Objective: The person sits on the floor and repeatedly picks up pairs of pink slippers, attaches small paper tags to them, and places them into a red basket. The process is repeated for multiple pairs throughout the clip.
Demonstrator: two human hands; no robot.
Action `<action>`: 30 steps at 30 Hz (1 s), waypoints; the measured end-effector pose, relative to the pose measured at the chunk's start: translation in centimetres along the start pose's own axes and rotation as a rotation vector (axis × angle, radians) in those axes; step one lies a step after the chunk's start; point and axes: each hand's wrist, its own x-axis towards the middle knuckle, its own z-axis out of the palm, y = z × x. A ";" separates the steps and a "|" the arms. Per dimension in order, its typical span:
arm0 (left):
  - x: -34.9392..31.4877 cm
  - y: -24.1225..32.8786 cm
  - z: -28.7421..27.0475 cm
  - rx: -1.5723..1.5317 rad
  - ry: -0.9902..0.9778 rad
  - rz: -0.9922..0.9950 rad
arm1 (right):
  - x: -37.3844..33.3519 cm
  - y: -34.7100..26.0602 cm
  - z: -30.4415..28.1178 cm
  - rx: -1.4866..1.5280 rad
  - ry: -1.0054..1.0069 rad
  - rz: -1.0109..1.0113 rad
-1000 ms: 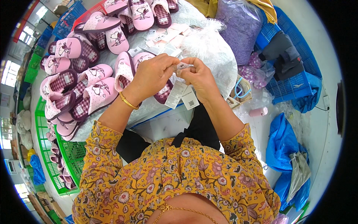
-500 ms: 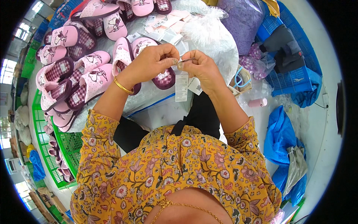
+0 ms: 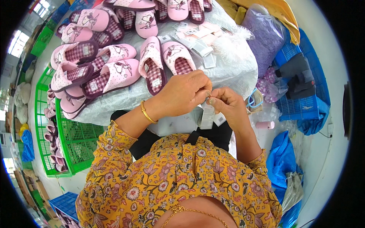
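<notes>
My left hand and my right hand meet in front of my waist, fingertips pinched almost together. White paper hang tags dangle just below the pinch, over my dark trousers. Whatever thin piece joins the tags at my fingertips is too small to make out. Beyond my left hand lies a pair of pink slippers, the left slipper and the right slipper, with dark plum edging and checked insoles. The right slipper's lower end is hidden behind my left hand.
More pink slippers crowd the plastic-covered table on the left and far side. Loose tags lie beyond my hands. A green crate stands at left, a blue basket at right, near a purple bag.
The whole view has shifted, so the table and slippers appear farther right. Both hands have come down nearer my body, away from the slipper pair, with the tags still hanging from them.
</notes>
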 end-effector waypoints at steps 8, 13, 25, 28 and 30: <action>-2.8 -5.9 -3.4 0.218 0.263 0.065 | -0.1 -0.3 1.2 -0.263 -0.062 -0.298; -2.1 -9.8 -3.9 0.510 0.347 0.171 | 3.0 0.4 2.7 -0.221 0.089 -0.060; -0.8 -11.9 -2.0 0.686 0.195 0.079 | 11.6 3.5 5.0 -0.459 0.036 0.110; -0.7 -11.9 -1.9 0.687 0.135 0.022 | 11.9 4.1 5.0 -0.567 0.049 0.062; -0.5 -11.9 -2.2 0.676 0.086 -0.005 | 12.1 4.4 5.0 -0.635 0.065 0.029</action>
